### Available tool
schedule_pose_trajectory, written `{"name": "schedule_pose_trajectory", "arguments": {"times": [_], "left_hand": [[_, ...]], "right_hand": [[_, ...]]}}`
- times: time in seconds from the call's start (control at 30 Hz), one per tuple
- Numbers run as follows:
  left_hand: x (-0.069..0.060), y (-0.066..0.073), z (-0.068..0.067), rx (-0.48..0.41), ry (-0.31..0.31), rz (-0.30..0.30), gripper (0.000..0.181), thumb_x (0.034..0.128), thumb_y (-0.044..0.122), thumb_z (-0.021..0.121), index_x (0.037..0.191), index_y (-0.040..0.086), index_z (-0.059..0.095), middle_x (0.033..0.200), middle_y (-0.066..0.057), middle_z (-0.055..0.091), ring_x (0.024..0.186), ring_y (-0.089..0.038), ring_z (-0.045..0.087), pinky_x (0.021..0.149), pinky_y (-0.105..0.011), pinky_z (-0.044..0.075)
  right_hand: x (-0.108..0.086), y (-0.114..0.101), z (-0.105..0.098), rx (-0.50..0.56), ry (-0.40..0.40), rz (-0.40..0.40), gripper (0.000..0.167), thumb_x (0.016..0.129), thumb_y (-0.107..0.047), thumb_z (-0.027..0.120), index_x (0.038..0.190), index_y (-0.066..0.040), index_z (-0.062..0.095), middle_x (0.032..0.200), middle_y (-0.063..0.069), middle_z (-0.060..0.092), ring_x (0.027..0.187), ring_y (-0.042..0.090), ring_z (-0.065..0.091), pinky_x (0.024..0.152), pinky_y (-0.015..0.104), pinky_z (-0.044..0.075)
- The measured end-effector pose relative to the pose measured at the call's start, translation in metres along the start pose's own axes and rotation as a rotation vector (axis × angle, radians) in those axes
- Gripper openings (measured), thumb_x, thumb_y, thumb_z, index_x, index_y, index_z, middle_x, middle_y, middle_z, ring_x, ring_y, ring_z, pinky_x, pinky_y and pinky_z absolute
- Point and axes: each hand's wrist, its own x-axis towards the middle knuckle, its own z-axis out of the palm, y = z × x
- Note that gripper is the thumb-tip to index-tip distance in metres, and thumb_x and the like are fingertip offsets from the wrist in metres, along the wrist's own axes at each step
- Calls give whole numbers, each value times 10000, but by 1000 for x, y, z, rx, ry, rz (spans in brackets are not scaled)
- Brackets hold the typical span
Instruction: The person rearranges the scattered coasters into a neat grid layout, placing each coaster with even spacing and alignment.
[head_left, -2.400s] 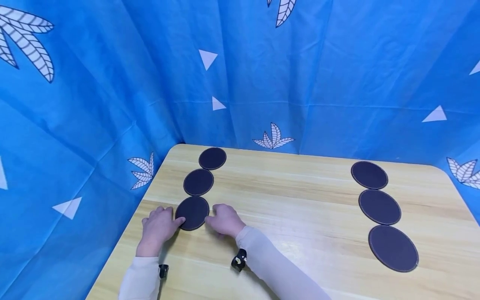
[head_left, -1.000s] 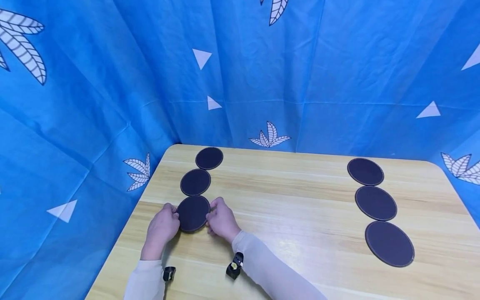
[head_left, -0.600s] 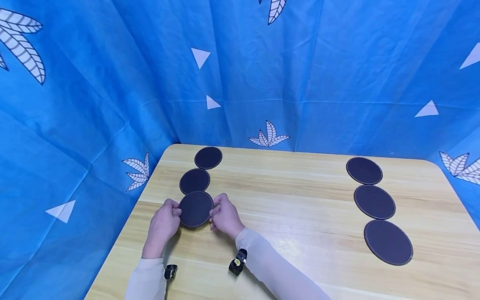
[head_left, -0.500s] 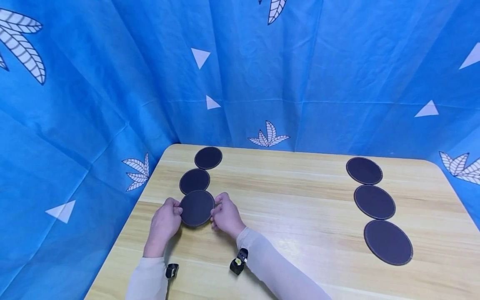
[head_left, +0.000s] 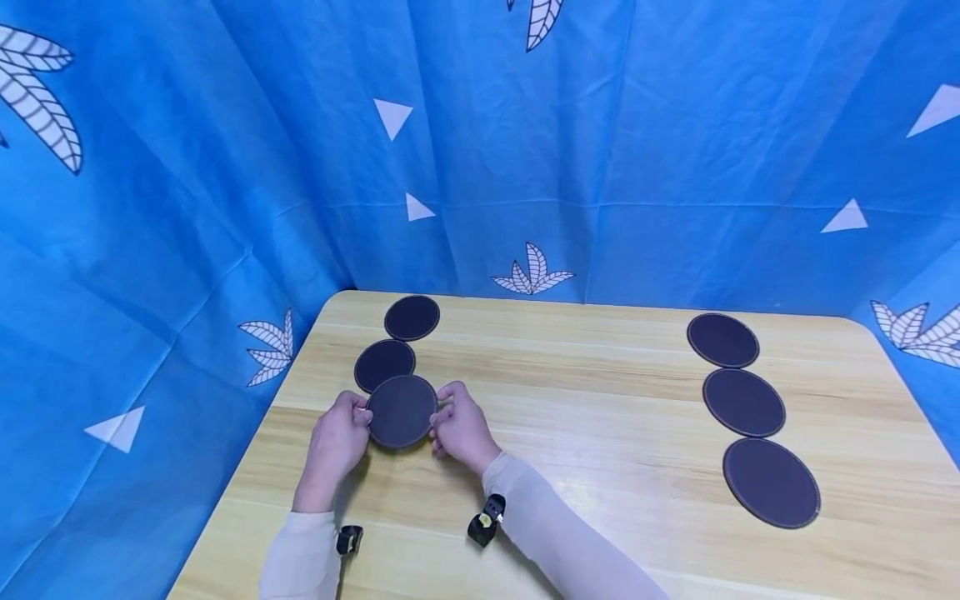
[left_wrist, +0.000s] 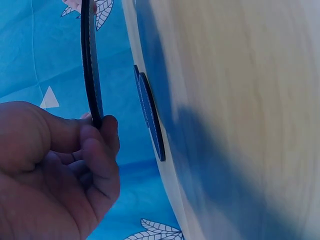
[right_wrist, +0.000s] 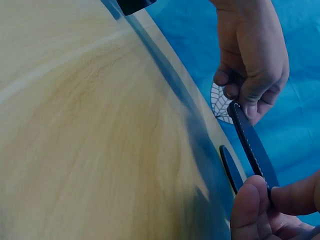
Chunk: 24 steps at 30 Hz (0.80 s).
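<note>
A round dark coaster (head_left: 402,412) with a stitched rim is raised off the table, between my two hands. My left hand (head_left: 337,439) pinches its left edge between thumb and fingers; the left wrist view shows the coaster (left_wrist: 90,65) edge-on above those fingers. On the opposite edge, my right hand (head_left: 462,429) pinches it too, as the right wrist view shows with the coaster (right_wrist: 252,145) slanting between both hands. Just behind it lie two similar coasters, a nearer one (head_left: 385,365) and a farther one (head_left: 412,317), flat and nearly edge to edge.
Three more dark coasters, far (head_left: 723,340), middle (head_left: 744,402) and near (head_left: 772,482), lie in a slanting row on the right of the wooden table (head_left: 570,400). A blue patterned curtain (head_left: 480,142) hangs behind and at the left.
Earlier the coaster lay on the table with my hands at its sides. Both hands have since taken its edges and lifted it, shifting it slightly right. The other coasters stay put.
</note>
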Motion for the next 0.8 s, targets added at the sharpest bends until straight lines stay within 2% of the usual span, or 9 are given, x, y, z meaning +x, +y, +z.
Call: {"name": "schedule_pose_trajectory", "arguments": {"times": [0.43, 0.67, 0.8], "left_hand": [[8, 12, 12, -97, -29, 82, 181, 1023, 92, 564, 1178, -1, 568, 969, -163, 692, 917, -351, 655, 859, -527, 482], [11, 20, 19, -107, -22, 114, 236, 1025, 92, 564, 1243, 2, 568, 1026, -180, 691, 982, -359, 651, 910, -526, 474], [12, 26, 22, -112, -23, 124, 261, 1023, 95, 568, 1272, 15, 576, 979, -135, 657, 922, -328, 626, 869, -508, 479]], "right_hand": [[2, 2, -24, 16, 22, -10, 280, 931, 142, 477, 1153, -29, 468, 767, 225, 647, 514, 206, 593, 495, 391, 564], [0, 1, -36, 34, 26, -9, 276, 938, 138, 490, 1158, -26, 467, 767, 203, 647, 527, 212, 603, 508, 393, 570], [0, 2, -44, 63, 28, -7, 276, 944, 140, 497, 1170, -13, 458, 770, 225, 642, 534, 223, 605, 506, 387, 565]]}}
